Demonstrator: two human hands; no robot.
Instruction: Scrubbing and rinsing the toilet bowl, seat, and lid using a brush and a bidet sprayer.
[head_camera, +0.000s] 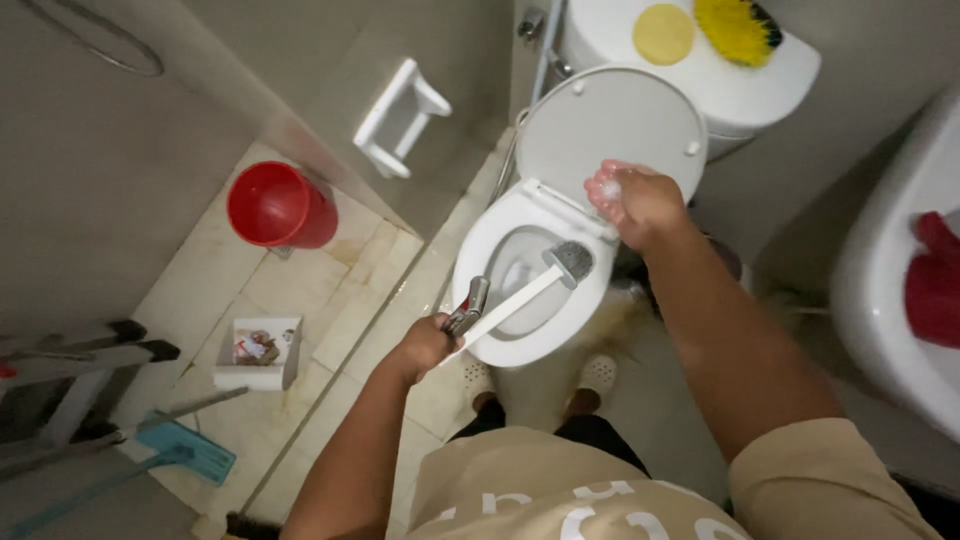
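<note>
– How much room is there around the toilet bowl (500, 350)?

– Little. A grey wall runs close along its far-left side, carrying a white paper holder (400, 118). On the other side a white basin (880, 290) with a red cloth (935, 285) in it stands near. The person's white slippers (598, 375) rest on the floor right at the bowl's front edge. The lid (610, 130) is up against the cistern (740, 85), where a yellow sponge (663, 33) and a yellow brush (738, 28) lie.

– And further left?

– More open tiled floor beyond a low step: a red bucket (278, 205), a small white box (258, 355) and a blue dustpan (190, 450), all well apart from the bowl.

– What does the left hand (425, 345) hold?

– Its fingers are closed tight around a metal spray nozzle (468, 305) and, as far as I can tell, the white handle of the toilet brush (530, 290) too. The brush's dark head hangs inside the bowl, over the far rim of the seat.

– The right hand (635, 200)?

– It hovers above the seat's back edge, in front of the lid, fingers loosely curled with something whitish, maybe foam, on them. It grips nothing that I can make out.
</note>
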